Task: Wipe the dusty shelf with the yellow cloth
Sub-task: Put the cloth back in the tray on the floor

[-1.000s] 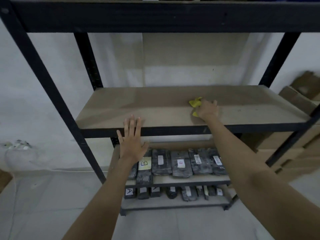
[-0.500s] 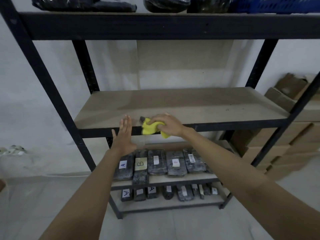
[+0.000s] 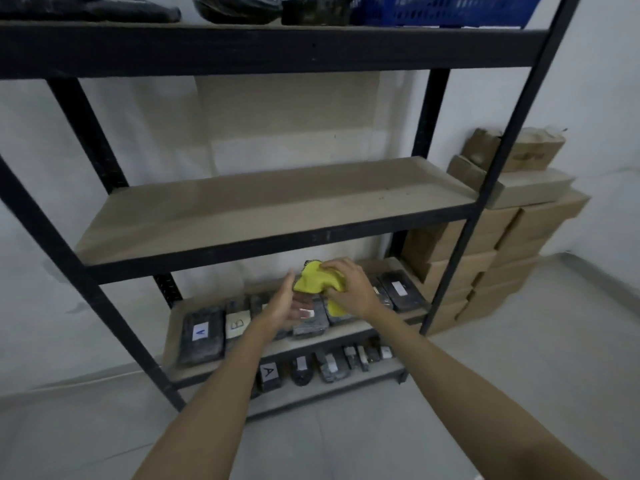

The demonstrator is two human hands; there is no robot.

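Note:
The brown shelf board (image 3: 263,206) of a black metal rack lies bare at mid height. Below and in front of its front edge, my right hand (image 3: 349,289) grips the bunched yellow cloth (image 3: 317,280) in the air. My left hand (image 3: 285,304) is cupped, palm up, just left of the cloth, fingers apart and touching or nearly touching its edge. Both hands are off the shelf.
Black posts (image 3: 485,188) frame the rack. Dark wrapped packs with letter labels (image 3: 201,336) fill the two lower shelves. The top shelf holds dark bags and a blue basket (image 3: 443,8). Stacked cardboard boxes (image 3: 498,244) stand at the right on the grey floor.
My right hand swept the cloth left along the shelf to its front edge, then dropped below it. My left hand left the shelf edge and came under the cloth. The view shifted left.

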